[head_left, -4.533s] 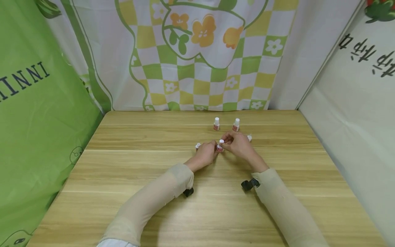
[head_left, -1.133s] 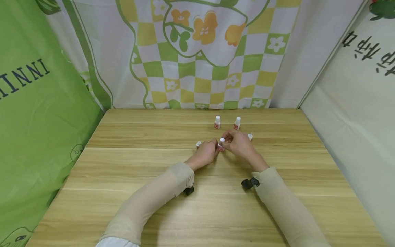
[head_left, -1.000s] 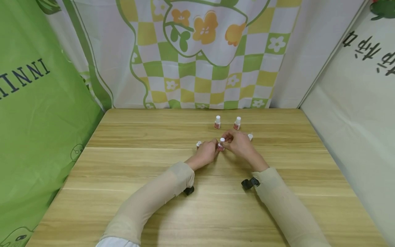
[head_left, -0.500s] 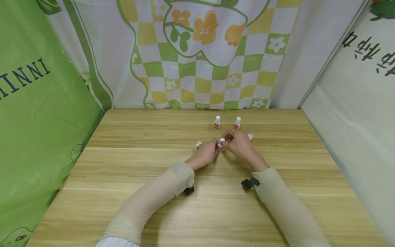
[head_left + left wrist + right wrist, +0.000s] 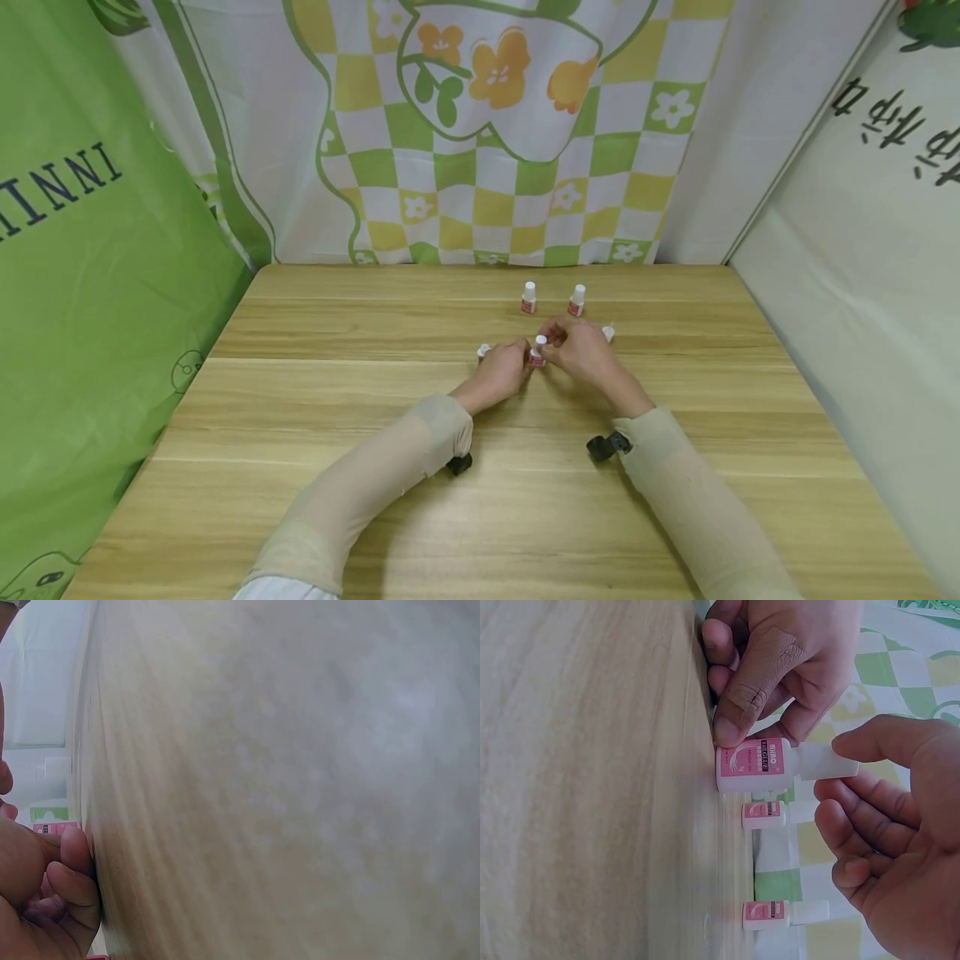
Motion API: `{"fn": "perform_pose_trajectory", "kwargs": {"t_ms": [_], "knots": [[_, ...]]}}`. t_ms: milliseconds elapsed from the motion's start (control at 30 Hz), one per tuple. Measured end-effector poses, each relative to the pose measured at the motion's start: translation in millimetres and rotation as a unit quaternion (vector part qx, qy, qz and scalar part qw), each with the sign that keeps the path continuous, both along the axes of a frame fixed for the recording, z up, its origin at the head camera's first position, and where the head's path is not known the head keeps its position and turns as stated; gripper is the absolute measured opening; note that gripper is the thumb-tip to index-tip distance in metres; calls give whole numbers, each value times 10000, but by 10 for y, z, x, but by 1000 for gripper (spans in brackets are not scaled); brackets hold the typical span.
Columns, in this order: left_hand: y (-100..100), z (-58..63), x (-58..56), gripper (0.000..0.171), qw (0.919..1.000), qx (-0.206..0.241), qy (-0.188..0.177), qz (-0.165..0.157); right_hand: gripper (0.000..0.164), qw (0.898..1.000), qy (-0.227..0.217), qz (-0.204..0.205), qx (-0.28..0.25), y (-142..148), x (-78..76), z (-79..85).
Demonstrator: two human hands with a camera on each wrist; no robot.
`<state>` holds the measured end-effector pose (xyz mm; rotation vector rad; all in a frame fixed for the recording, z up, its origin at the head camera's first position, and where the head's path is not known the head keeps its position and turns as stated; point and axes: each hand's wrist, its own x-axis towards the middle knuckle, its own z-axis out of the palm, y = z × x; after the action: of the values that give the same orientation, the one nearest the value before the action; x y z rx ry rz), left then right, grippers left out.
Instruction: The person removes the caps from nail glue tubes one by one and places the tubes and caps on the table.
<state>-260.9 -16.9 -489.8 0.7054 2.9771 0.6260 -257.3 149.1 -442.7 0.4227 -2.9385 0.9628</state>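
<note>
A small white nail glue bottle (image 5: 754,766) with a pink label stands upright on the table between my hands. My left hand (image 5: 501,371) holds the bottle's body low down, thumb against the label edge in the right wrist view. My right hand (image 5: 583,354) pinches the white cap (image 5: 823,761) between thumb and fingers; the cap sits on the bottle's neck. In the left wrist view the curled left fingers (image 5: 75,889) show close to the tabletop, and most of the bottle is hidden.
Two more capped bottles, one at the left (image 5: 528,298) and one at the right (image 5: 576,301), stand farther back. Small white objects, one beside the left hand (image 5: 483,351) and one behind the right hand (image 5: 608,334), are partly hidden. A patterned curtain (image 5: 495,200) hangs behind the wooden table (image 5: 495,533).
Both hands keep their hold on the same bottle and cap, with hardly any visible movement. The head view has shifted very slightly since the earliest frame.
</note>
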Motion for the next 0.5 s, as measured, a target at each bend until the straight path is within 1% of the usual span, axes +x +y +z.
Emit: {"fn": "perform_pose_trajectory", "kwargs": {"t_ms": [233, 500], "knots": [[9, -27, 0, 16, 10000, -89, 35, 25, 24, 9999, -102, -38, 21, -3, 12, -4], [7, -15, -8, 18, 10000, -55, 0, 69, 20, 9999, -114, -111, 13, -16, -1, -9]]}}
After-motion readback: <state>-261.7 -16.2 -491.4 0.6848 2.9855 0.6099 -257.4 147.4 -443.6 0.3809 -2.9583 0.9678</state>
